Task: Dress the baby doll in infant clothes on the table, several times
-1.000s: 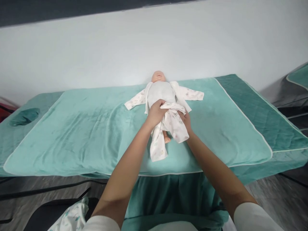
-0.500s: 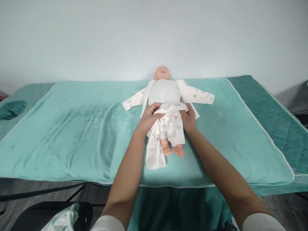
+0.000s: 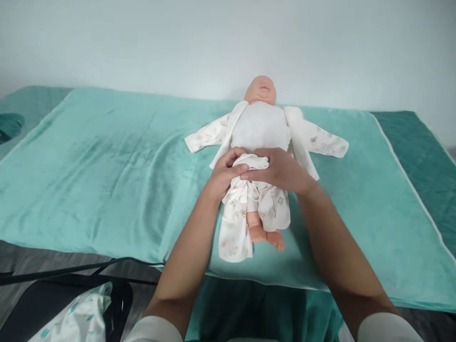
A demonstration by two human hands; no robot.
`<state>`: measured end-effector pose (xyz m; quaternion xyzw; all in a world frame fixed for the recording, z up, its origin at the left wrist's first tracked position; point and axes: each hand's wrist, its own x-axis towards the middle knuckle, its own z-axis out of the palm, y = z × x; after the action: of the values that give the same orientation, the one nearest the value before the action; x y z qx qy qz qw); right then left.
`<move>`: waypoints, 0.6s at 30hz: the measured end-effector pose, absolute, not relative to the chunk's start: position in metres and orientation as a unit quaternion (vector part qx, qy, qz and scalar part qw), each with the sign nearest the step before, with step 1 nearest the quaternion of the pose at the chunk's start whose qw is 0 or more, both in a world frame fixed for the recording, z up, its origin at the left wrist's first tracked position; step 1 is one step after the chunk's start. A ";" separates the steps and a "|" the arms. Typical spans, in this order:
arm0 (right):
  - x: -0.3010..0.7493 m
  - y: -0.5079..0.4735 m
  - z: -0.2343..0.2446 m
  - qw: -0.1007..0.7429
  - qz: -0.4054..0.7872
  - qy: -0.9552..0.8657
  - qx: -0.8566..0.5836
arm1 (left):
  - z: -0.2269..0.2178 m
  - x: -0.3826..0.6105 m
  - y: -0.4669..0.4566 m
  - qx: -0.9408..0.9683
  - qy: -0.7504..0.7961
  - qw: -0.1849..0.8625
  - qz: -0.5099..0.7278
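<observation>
A baby doll point(image 3: 261, 124) lies on its back on a teal towel point(image 3: 107, 161), head toward the wall. An open white printed top point(image 3: 320, 140) is spread under it, sleeves out to both sides. White printed pants point(image 3: 245, 213) cover its legs, and both bare feet point(image 3: 269, 236) stick out. My left hand point(image 3: 223, 173) grips the pants' waistband at the doll's left hip. My right hand point(image 3: 281, 170) lies across the waist, fingers closed on the bunched waistband.
The towel covers a table with a darker green cover point(image 3: 423, 152) showing at the right. A dark green cloth point(image 3: 9, 126) sits at the far left. A black chair with printed fabric point(image 3: 76, 316) on it stands below the table's near edge.
My right hand has moved from the doll's right hip across its waist. The waistband is bunched higher at the belly. The camera has shifted closer and leftward.
</observation>
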<state>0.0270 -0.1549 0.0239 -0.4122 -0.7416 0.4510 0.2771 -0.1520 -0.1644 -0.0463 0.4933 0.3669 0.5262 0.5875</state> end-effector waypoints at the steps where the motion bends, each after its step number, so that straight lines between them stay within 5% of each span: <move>1: 0.026 -0.155 0.020 0.288 0.466 -0.731 -0.408 | -0.046 -0.152 -0.165 0.500 0.368 0.587 0.520; 18: 0.052 -0.148 -0.005 0.345 0.635 -0.600 -0.344 | -0.045 -0.152 -0.163 0.501 0.372 0.623 0.471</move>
<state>0.0520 -0.1482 -0.0047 -0.3436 -0.5995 0.6351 0.3451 -0.1524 -0.1631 -0.0446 0.5014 0.3724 0.4705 0.6233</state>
